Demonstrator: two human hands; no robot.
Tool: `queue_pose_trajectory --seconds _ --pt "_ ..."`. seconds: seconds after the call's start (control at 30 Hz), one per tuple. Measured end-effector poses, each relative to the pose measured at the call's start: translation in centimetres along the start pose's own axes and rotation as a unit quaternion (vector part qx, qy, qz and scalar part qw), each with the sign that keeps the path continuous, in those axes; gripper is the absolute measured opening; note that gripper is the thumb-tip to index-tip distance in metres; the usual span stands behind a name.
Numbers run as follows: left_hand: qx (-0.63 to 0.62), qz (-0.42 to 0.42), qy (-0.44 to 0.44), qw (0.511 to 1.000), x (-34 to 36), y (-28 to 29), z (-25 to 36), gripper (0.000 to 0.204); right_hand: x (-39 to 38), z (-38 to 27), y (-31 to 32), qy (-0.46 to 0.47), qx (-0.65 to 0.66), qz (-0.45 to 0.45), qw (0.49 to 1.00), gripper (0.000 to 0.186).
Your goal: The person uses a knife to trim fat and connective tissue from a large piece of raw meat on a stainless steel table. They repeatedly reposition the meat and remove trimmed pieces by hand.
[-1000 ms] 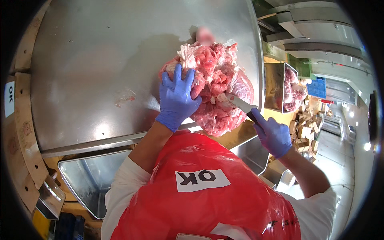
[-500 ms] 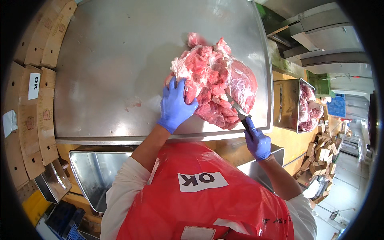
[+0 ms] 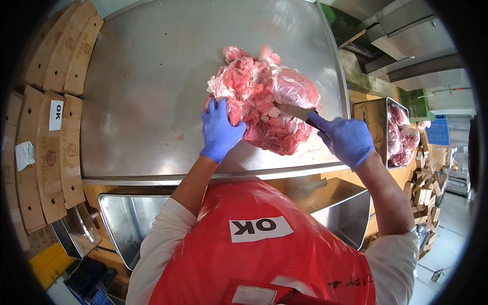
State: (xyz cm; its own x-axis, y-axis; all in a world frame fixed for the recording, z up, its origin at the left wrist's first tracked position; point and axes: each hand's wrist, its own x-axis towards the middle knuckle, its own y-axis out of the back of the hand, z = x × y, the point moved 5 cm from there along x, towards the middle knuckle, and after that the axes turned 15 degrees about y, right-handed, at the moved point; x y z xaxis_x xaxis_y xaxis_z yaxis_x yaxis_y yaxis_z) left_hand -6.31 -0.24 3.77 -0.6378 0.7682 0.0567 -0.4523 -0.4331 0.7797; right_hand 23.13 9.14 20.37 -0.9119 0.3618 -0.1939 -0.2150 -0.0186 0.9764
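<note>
A large piece of raw meat [image 3: 254,94], pink-red with white fat, lies on the steel table [image 3: 147,101]. My left hand [image 3: 219,131], in a blue glove, rests on the meat's near left side, its fingers bent over the edge. A dark-handled knife [image 3: 295,111] is in my right hand [image 3: 346,138], also gloved in blue, at the meat's right side. The blade points left and lies against the meat between the smooth right lobe and the ragged near part. The tip is partly hidden by the meat.
Cardboard boxes [image 3: 48,147] line the table's left side. Below the near edge stand two steel bins, one at left [image 3: 127,216] and one at right [image 3: 345,213]. A steel tub [image 3: 373,119] with meat pieces sits beyond the right edge. Further right are a blue crate [image 3: 437,130] and stacked cartons.
My right hand has moved up and to the right, and the knife has turned from steep to nearly level. My left hand keeps its place on the meat. The whole view has shifted slightly.
</note>
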Motion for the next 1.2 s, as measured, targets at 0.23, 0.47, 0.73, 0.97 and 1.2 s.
queue_pose_trajectory --seconds 0.23,0.47,0.73,0.97,1.2 --pt "-0.027 -0.043 -0.006 0.999 1.0 0.2 -0.9 0.082 -4.7 -2.4 -11.1 -0.041 0.147 0.155 0.976 0.068" --pt "-0.011 -0.045 0.002 0.999 -0.4 0.7 -0.1 0.083 -5.0 -1.9 -15.4 -0.048 0.282 0.235 0.929 0.069" --pt "0.133 0.067 -0.262 0.954 1.9 1.5 9.4 0.076 -5.8 -0.5 -14.0 -0.036 0.279 0.213 0.936 0.066" --pt "0.031 0.001 -0.299 0.954 2.8 -2.1 8.4 0.027 -6.7 -0.6 -14.9 -0.087 0.323 0.243 0.91 0.059" --pt "-0.066 0.005 -0.312 0.948 3.2 -2.2 8.2 0.007 -6.7 -0.9 -15.9 -0.098 0.373 0.245 0.889 0.055"
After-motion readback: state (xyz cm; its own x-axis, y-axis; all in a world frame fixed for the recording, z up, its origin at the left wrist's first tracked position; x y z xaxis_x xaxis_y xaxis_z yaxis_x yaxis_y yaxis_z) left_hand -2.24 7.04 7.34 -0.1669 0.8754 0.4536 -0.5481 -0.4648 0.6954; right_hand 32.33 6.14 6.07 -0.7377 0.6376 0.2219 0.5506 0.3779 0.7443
